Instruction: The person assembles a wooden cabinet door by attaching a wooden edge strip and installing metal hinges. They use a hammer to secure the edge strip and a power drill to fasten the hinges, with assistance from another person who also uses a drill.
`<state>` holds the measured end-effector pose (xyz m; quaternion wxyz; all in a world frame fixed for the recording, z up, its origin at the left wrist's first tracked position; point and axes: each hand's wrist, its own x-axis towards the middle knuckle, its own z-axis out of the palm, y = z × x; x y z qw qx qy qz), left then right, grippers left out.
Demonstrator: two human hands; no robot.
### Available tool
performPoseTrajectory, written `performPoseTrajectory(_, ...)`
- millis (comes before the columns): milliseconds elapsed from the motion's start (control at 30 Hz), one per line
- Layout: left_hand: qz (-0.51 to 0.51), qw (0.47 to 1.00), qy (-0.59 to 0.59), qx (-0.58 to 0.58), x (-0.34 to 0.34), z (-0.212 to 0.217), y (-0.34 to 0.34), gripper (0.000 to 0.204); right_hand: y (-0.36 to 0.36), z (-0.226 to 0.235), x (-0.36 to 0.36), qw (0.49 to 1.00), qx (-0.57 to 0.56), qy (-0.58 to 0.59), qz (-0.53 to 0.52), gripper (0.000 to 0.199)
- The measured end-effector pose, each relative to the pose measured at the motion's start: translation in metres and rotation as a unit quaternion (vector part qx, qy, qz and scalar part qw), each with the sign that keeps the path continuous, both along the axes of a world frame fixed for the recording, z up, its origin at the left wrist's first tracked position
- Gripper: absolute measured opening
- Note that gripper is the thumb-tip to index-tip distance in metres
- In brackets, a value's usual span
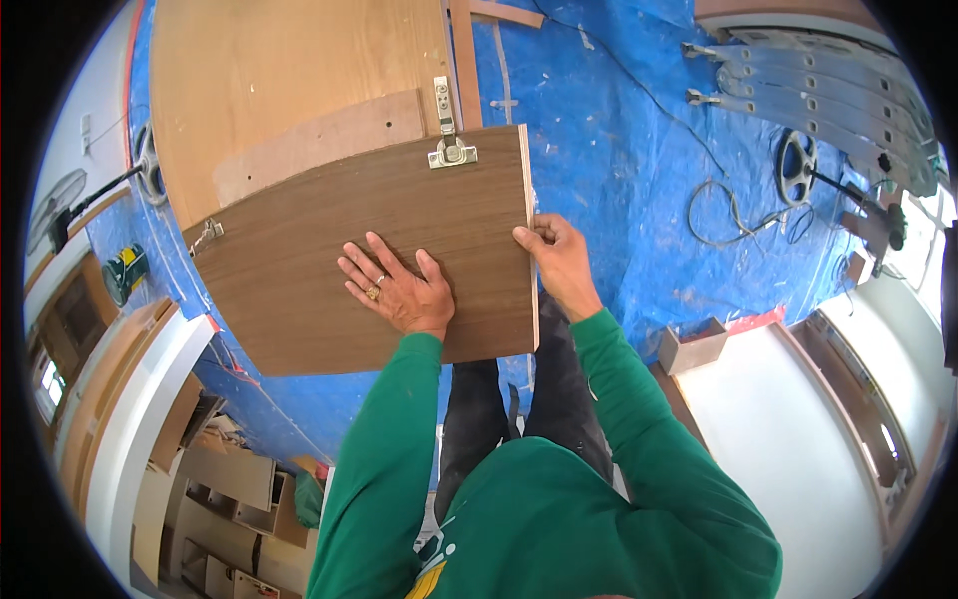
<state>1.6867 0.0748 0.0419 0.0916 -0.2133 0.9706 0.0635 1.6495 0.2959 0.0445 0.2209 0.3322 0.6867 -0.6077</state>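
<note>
Dark-brown wooden door panel (379,250) lies flat across a lighter wooden cabinet (289,80), joined to it by a metal hinge (449,140) at its far edge and a second hinge (208,236) at the left. The left hand (399,285) rests spread, palm down, on the panel's face. The right hand (559,260) pinches the right edge, fingers curled around it. The board looks stiff, smooth-faced and moderately heavy; its edges seem the surest grip, clear of the hinges. Blue tarpaulin (619,150) covers the floor beyond.
</note>
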Motion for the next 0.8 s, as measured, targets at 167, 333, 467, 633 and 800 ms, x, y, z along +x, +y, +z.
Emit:
performPoseTrajectory(167,-0.001,1.0,0.006,0.008,-0.001,0.0,-0.002,0.089,0.0,-0.001,-0.003,0.999,0.02,-0.017,0.033,0.034)
performPoseTrajectory(333,-0.013,1.0,0.019,0.007,-0.001,-0.002,-0.007,0.087,0.005,0.001,-0.006,0.996,0.025,-0.042,0.075,0.035)
performPoseTrajectory(467,-0.008,1.0,0.018,0.007,-0.002,-0.002,-0.005,0.088,0.006,0.007,-0.01,0.997,-0.006,-0.05,0.065,0.033)
performPoseTrajectory(633,-0.005,1.0,0.013,0.008,0.0,-0.003,-0.007,0.088,0.009,0.009,-0.013,0.995,-0.017,-0.057,0.08,0.034)
performPoseTrajectory(800,-0.015,0.999,0.028,0.011,-0.001,-0.004,-0.007,0.088,0.012,0.014,-0.021,0.994,-0.035,-0.061,0.084,0.038)
